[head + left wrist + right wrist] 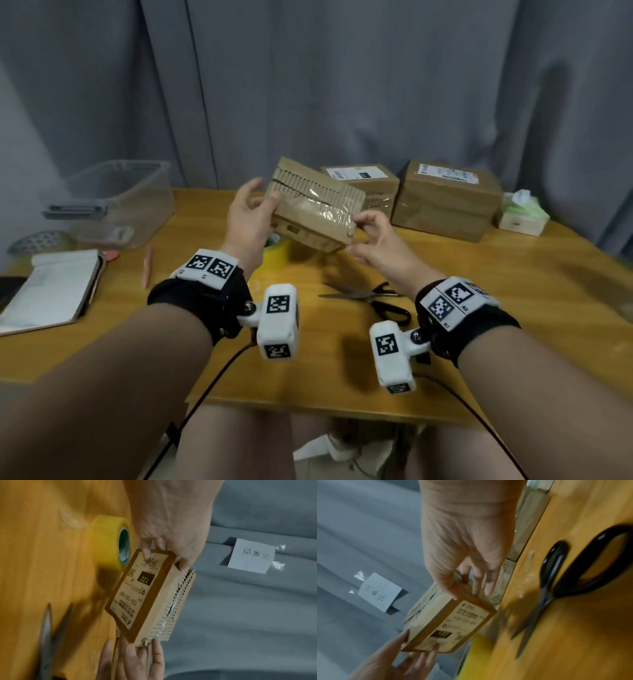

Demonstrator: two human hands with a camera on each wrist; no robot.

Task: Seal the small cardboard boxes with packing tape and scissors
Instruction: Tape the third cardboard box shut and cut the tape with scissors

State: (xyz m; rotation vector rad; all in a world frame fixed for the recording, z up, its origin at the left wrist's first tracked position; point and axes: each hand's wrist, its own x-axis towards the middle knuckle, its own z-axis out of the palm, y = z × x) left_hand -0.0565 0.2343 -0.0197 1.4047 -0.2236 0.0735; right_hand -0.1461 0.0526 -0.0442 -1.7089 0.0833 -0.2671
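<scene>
A small cardboard box [315,209] with torn corrugated flap edges and shiny clear tape across it is held tilted in the air above the table. My left hand [261,199] grips its left end, thumb on one face and fingers on the other [164,550]. My right hand [367,223] pinches its right end [467,588]. The labelled face marked "122" [137,588] points down toward the table. Under the box stands a yellow packing tape roll [109,543]. Black-handled scissors [371,298] lie on the table with blades apart, near my right wrist.
Two more cardboard boxes [363,185] [445,200] stand at the table's back. A clear plastic bin [120,202] sits back left, with a notebook [51,291] and a pen [148,267] in front. A tissue box [524,214] is at the far right. A grey curtain hangs behind.
</scene>
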